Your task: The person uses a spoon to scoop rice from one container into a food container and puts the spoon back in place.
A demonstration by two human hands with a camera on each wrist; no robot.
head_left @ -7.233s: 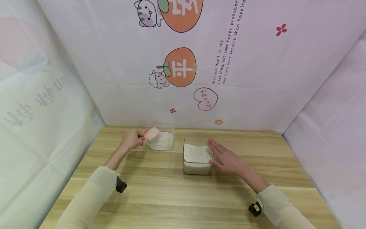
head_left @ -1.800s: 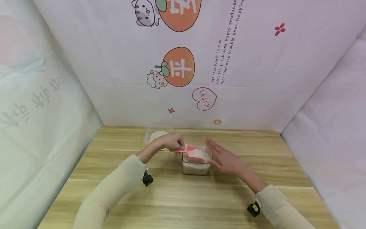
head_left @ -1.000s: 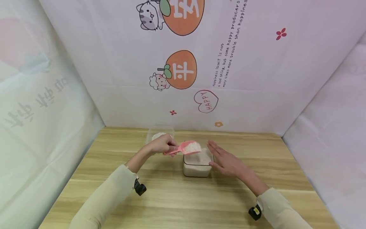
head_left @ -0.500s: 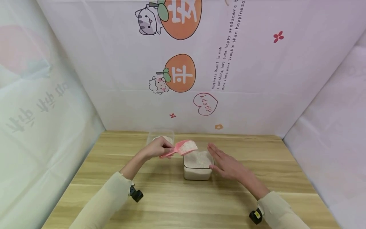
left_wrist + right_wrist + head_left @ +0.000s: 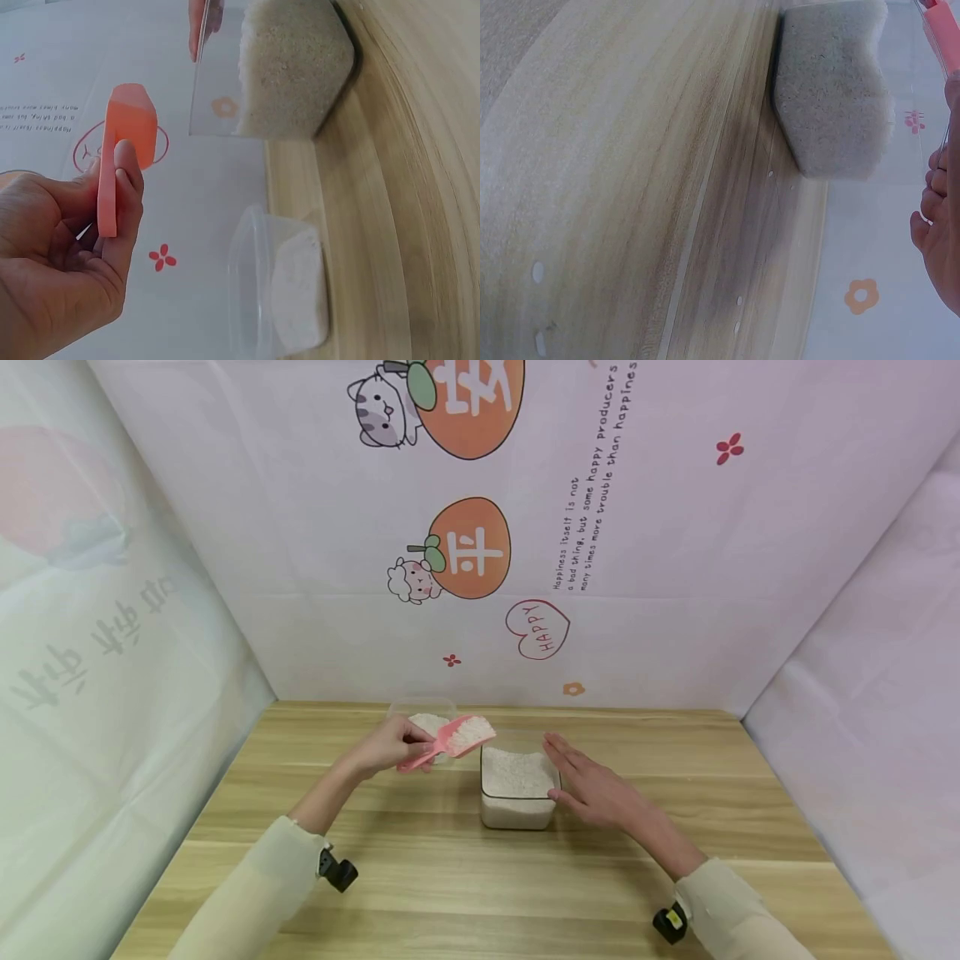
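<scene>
My left hand (image 5: 386, 748) pinches the pink scoop (image 5: 448, 741) by its handle, heaped with rice, raised between the square tub (image 5: 517, 789) and the small clear cup (image 5: 427, 714) behind. Right hand (image 5: 592, 781) lies flat, fingers straight, against the tub's side, gripping nothing. Scoop looks light and rigid, load loose: I'd keep it level, grip at the handle. Left wrist view shows thumb on handle; right wrist view shows stray grains on the bench (image 5: 630, 187).
</scene>
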